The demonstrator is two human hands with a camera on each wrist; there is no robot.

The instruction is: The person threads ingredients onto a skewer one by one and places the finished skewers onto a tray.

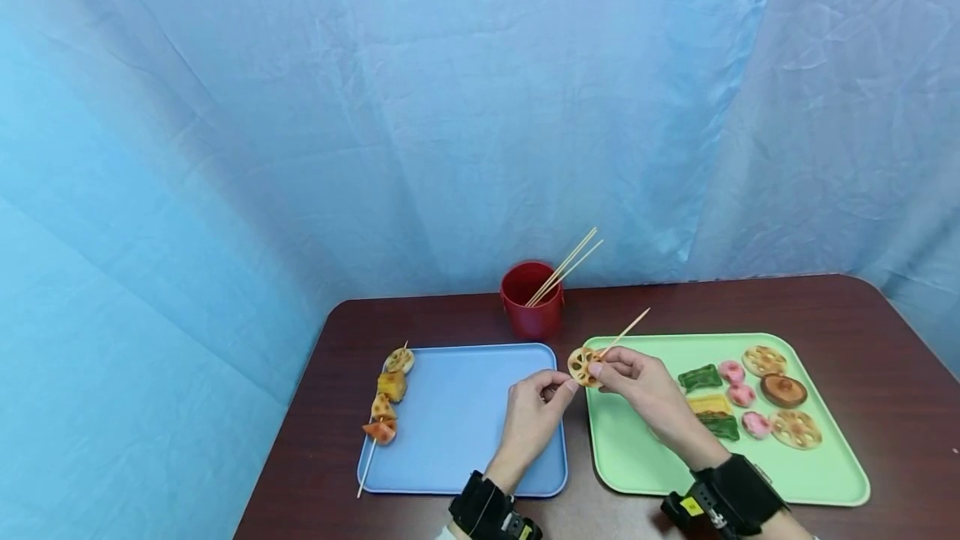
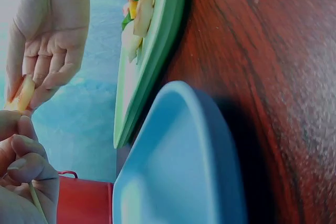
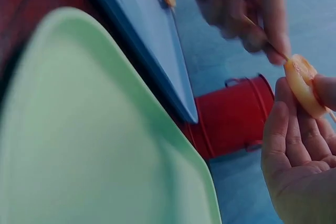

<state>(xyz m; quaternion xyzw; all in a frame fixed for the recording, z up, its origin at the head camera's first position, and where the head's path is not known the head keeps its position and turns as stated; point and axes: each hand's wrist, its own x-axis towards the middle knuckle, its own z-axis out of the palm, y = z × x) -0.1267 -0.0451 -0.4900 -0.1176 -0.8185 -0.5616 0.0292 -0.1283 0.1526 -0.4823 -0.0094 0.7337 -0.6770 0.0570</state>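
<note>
In the head view my right hand [image 1: 654, 397] pinches a lotus root slice [image 1: 579, 366] between thumb and fingers. My left hand [image 1: 529, 418] grips a thin bamboo skewer [image 3: 272, 44] close to the slice, with its fingertips right at the slice's edge. The skewer runs through the slice, and its bare point [image 1: 633, 325] sticks out up and to the right past the right fingers. Seen from the right wrist, the slice stands on edge against the right fingers. Both hands are raised between a blue tray [image 1: 465, 432] and a green tray [image 1: 630, 461].
A loaded skewer [image 1: 366, 467] with a lotus slice and other food pieces lies along the blue tray's left edge. The green tray holds lotus slices [image 1: 797, 429], green pieces [image 1: 701, 378], pink pieces [image 1: 741, 394] and a brown round [image 1: 783, 390]. Behind stands a red bucket [image 1: 534, 322] with skewers.
</note>
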